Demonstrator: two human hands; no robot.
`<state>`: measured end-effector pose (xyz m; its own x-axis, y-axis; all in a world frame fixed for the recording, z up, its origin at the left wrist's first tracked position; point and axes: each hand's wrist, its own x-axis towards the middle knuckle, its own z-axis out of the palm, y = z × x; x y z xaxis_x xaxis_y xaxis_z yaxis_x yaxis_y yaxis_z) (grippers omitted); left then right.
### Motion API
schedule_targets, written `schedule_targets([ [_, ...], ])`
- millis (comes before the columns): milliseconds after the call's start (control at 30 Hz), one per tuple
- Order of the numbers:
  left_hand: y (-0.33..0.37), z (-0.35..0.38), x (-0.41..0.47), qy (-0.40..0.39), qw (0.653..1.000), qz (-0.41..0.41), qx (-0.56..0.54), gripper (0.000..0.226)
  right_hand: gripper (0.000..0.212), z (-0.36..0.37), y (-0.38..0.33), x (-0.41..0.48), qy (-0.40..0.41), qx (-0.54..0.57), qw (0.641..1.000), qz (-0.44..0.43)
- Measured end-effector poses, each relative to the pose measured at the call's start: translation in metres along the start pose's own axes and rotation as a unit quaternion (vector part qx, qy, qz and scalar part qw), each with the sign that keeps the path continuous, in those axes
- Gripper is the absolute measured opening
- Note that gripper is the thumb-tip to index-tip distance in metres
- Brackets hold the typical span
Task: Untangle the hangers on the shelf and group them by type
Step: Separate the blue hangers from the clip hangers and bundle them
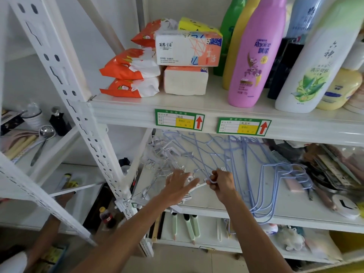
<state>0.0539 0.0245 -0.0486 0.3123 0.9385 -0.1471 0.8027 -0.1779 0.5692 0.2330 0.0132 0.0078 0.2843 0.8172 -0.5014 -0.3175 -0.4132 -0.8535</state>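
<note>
Here, the fingers (214, 187) of the right hand (223, 185) curl and pinch the hook of a blue wire hanger (210, 179), while the left hand (177, 187) lies with straight, spread fingers on the white clip hangers (167, 152), gripping nothing. Both hands are near the front edge of the middle shelf (295, 212). A tangle of blue hangers (206, 150) spreads toward that shelf's back, the clip hangers sit at its left end, and a gathered bunch of blue hangers (275, 174) lies further right, drooping past its front edge.
</note>
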Motion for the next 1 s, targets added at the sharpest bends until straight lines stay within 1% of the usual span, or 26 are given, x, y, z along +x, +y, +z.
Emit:
schedule_targets([
  [67,0.002,0.000,0.000,0.004,0.999,0.015,0.033,0.069,0.031,0.003,-0.005,-0.002,-0.011,0.019,1.000,0.012],
  [100,0.001,0.002,0.002,0.013,0.998,0.028,0.047,0.066,0.031,0.004,-0.007,-0.004,-0.017,0.028,0.999,0.015],
  [200,-0.003,0.007,0.007,0.014,0.993,0.051,0.104,0.072,0.030,0.006,-0.007,-0.013,-0.031,0.033,0.999,0.023],
  [233,-0.005,0.009,0.009,0.016,0.992,0.053,0.114,0.068,0.029,0.005,-0.007,-0.017,-0.035,0.031,0.999,0.027],
  [300,-0.006,0.008,0.011,0.020,0.991,0.053,0.119,0.056,0.029,0.004,-0.005,-0.026,-0.037,0.021,0.998,0.036],
  [333,-0.007,0.007,0.013,0.024,0.991,0.053,0.121,0.054,0.029,0.003,-0.003,-0.030,-0.037,0.012,0.998,0.040],
  [433,-0.012,0.004,0.018,0.035,0.989,0.080,0.122,0.054,0.028,0.001,0.004,-0.043,-0.037,-0.007,0.999,0.036],
  [567,-0.012,0.001,0.020,0.032,0.985,0.115,0.124,0.054,0.028,-0.004,0.012,-0.046,-0.029,-0.005,0.999,0.018],
  [667,-0.017,0.000,0.026,0.011,0.982,0.128,0.138,0.044,0.029,-0.012,0.012,-0.044,-0.020,-0.008,1.000,0.011],
  [733,-0.018,-0.003,0.029,-0.006,0.985,0.116,0.130,0.040,0.029,-0.017,0.014,-0.043,-0.020,-0.006,1.000,0.009],
  [767,-0.018,-0.004,0.031,-0.012,0.987,0.113,0.116,0.042,0.029,-0.019,0.014,-0.042,-0.019,0.002,1.000,0.007],
  [833,-0.010,-0.011,0.028,-0.020,0.988,0.108,0.110,0.055,0.030,-0.022,0.016,-0.040,-0.014,0.025,1.000,0.003],
  [900,-0.003,-0.021,0.024,-0.044,0.988,0.092,0.118,0.069,0.031,-0.023,0.019,-0.038,-0.013,0.037,0.999,0.002],
  [933,-0.001,-0.030,0.022,-0.057,0.988,0.084,0.112,0.071,0.031,-0.023,0.022,-0.038,-0.015,0.036,0.999,0.002],
  [967,0.002,-0.040,0.021,-0.070,0.991,0.079,0.083,0.066,0.031,-0.021,0.024,-0.038,-0.018,0.034,0.999,0.003],
  [1000,0.004,-0.050,0.020,-0.083,0.994,0.068,0.035,0.054,0.031,-0.020,0.027,-0.039,-0.022,0.034,0.999,0.003],
])
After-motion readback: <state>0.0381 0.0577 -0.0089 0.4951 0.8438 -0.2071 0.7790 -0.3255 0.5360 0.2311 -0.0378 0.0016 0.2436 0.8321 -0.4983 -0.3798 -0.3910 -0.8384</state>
